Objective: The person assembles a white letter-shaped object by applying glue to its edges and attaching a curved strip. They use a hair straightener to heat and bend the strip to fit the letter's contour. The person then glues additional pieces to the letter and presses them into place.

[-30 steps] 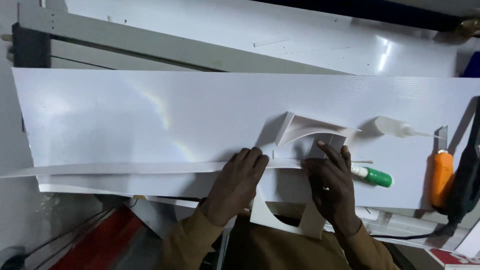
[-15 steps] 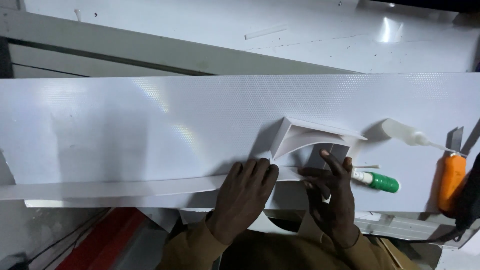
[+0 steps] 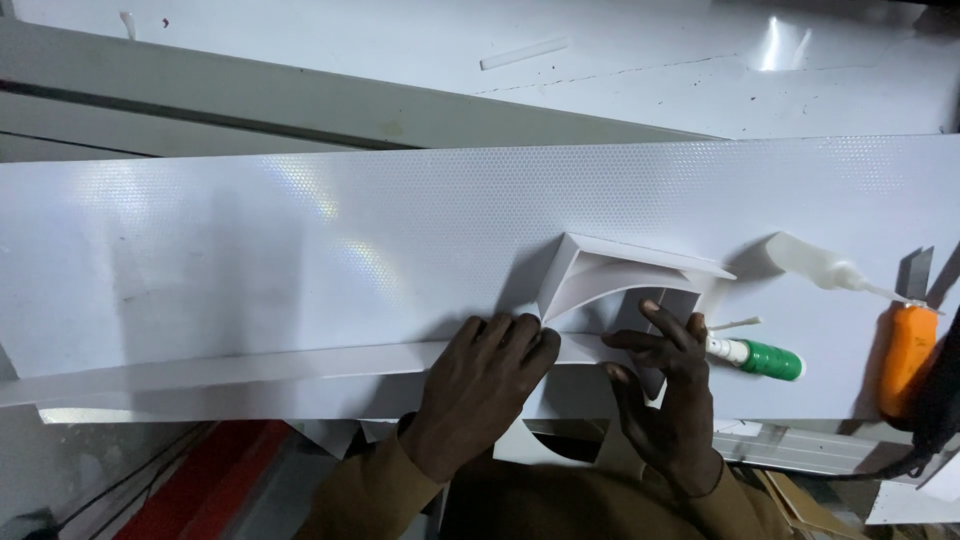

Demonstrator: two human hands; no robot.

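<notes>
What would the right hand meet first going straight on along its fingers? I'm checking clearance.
Likely the white curved bracket piece just beyond the right hand; its fingertips seem nearly at it, though depth is unclear.

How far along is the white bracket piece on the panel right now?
Done, by the look of it: the white bracket is already folded into shape and sits on the white panel. In hand: the left hand presses the long white strip flat, and the right hand steadies the bracket's lower edge. Left: the glue bottle, marker and orange knife lie untouched.

a green-capped marker (image 3: 758, 357), a white squeeze bottle (image 3: 815, 264) and an orange-handled knife (image 3: 906, 343) (far right).
</notes>
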